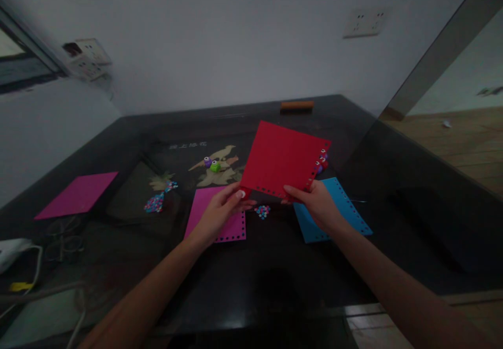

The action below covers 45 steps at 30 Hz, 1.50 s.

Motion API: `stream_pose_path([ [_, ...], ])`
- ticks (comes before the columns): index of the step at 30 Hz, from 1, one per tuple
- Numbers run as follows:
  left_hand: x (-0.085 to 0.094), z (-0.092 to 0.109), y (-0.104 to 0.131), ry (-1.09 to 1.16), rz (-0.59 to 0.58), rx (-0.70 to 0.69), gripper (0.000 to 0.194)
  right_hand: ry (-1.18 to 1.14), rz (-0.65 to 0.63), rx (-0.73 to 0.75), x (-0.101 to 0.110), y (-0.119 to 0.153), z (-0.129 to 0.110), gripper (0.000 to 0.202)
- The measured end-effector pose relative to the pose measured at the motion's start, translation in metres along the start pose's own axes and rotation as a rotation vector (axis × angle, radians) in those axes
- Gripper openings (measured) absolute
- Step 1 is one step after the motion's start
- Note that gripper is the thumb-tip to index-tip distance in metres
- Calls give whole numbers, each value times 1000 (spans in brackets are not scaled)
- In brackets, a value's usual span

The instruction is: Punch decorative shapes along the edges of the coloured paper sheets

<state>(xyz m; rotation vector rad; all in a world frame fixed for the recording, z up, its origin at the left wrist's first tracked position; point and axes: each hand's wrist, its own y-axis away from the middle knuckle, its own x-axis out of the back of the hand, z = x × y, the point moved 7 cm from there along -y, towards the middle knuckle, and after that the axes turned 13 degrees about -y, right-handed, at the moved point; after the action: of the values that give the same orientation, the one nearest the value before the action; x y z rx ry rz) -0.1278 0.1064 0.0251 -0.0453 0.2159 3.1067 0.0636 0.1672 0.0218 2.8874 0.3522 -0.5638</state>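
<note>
A dark table (243, 286) is lying beneath the hands. The left hand (220, 207) is pinching one corner of the red sheet (285, 157), which is spanning both hands, flat, squarish, holed along two edges, probably light, bendable and best taken by its corners; the right hand (316, 205) is clasping its near right corner.

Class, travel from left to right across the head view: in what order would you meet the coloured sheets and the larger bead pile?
Magenta sheet → larger bead pile → pink sheet with holes → raised red sheet → blue sheet.
</note>
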Motion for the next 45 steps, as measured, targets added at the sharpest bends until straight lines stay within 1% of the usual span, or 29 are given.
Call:
stream_pose_path([
  [6,-1,-2,2,22,4,28,37,25,1,4,1,-1,-1,25],
  [11,-3,-5,4,32,13,54,32,-3,2,31,1,-1,-3,25],
  [18,-8,1,9,46,12,11,28,31,20,59,2,-1,-5,24],
  [21,-9,5,11,5,17,-1,29,34,22,58,3,-2,-3,24],
  [26,-10,9,13,-139,50,-3,31,36,21,70,4,-3,-1,21],
  [30,-17,5,16,-190,57,32,35,44,34,77,4,-1,-3,23],
  [35,-32,-2,22,-163,-23,85,36,45,13,77,-1,2,-7,24],
  [40,-35,1,25,-122,-11,82,33,67,36,87,-3,4,-11,22],
  [45,-38,-1,26,-93,-21,75,34,112,38,85,-2,4,-12,22],
])
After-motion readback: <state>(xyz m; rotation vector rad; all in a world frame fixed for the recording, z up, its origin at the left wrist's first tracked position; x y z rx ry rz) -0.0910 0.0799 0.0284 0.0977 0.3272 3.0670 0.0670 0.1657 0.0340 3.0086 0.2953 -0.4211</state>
